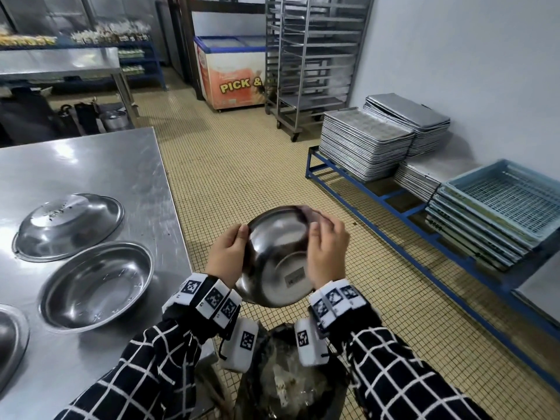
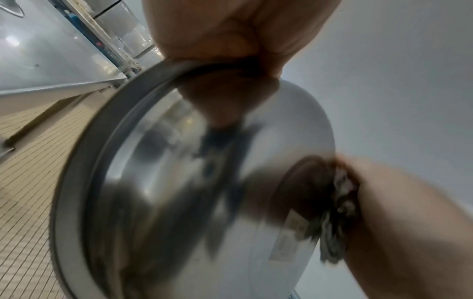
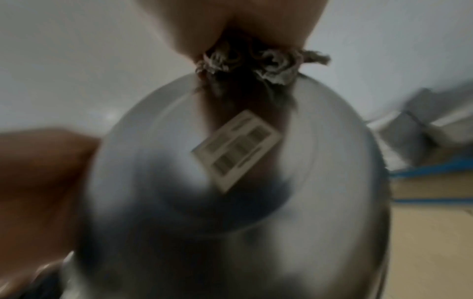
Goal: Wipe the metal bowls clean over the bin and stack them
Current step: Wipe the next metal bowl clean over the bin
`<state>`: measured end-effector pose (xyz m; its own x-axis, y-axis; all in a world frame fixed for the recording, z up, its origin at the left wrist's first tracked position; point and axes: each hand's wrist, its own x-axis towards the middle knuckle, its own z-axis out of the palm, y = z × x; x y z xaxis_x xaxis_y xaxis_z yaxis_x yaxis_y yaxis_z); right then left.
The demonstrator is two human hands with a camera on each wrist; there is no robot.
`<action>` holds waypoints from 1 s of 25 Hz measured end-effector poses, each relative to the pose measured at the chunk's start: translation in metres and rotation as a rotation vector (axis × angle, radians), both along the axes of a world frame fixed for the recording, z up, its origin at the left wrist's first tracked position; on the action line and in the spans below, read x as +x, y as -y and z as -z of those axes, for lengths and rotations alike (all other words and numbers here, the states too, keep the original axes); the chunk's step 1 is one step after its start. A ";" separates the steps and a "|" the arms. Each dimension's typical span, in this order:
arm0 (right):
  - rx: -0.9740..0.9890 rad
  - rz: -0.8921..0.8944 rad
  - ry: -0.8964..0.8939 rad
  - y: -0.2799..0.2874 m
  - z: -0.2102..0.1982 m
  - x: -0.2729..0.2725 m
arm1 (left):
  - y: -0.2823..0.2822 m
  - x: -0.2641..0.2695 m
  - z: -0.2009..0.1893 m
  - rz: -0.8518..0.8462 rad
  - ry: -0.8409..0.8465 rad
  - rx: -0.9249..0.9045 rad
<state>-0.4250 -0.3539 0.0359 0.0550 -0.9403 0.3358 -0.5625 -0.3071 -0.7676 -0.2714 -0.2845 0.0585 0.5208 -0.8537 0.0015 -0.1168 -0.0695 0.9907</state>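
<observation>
Beside the steel tabletop (image 1: 91,165), above the bin (image 1: 288,374), the left hand (image 1: 225,256) grips a tilted metal bowl (image 1: 272,268) by its rim; the right hand (image 1: 328,253) presses a wadded cloth (image 3: 256,60) against it, fingers curled.

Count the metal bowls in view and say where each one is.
4: one held in both hands over the bin; on the steel table, one upside down, one upright nearer, one cut off at the left edge. More may lie outside view.
</observation>
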 end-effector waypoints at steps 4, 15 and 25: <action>0.262 0.048 0.135 0.003 -0.006 -0.020 | 0.001 0.006 0.004 -0.015 -0.095 0.008; 0.495 0.107 0.364 0.004 -0.010 -0.026 | 0.004 -0.010 -0.020 0.084 -0.043 -0.069; 0.967 -0.134 0.799 0.027 -0.022 -0.055 | 0.009 0.002 -0.012 0.087 -0.083 -0.156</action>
<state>-0.4800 -0.3809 0.0582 0.2683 -0.8225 -0.5015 0.1535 0.5504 -0.8206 -0.2696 -0.2937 0.0708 0.4491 -0.8882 0.0968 -0.0327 0.0920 0.9952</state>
